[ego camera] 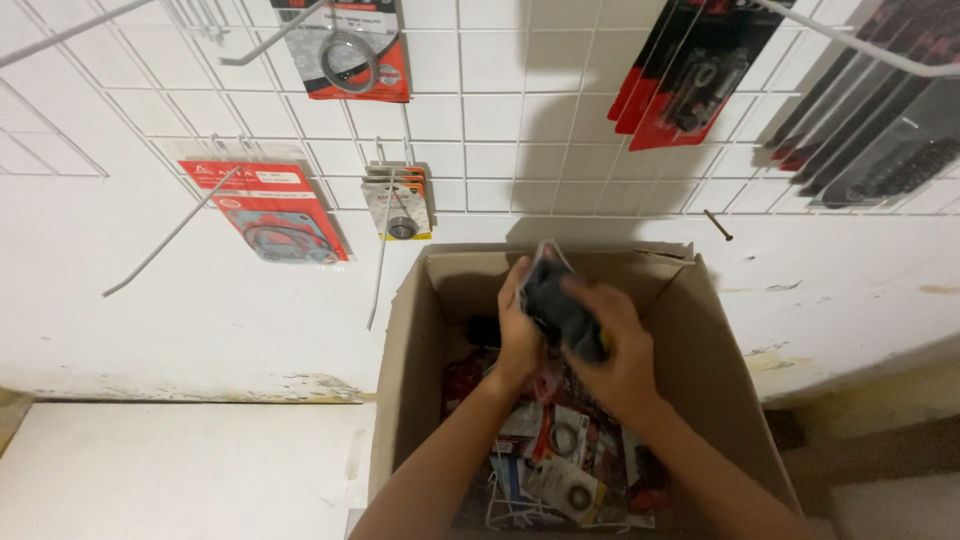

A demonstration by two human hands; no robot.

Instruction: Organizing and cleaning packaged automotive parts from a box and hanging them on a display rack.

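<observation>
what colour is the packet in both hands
Dark grey to black packet, held by left hand and right hand; head view.

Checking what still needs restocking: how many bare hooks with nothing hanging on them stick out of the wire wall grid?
4: one at top left, one beside the top packet, one long hook at left, one at top right. Packets may hide others.
</observation>
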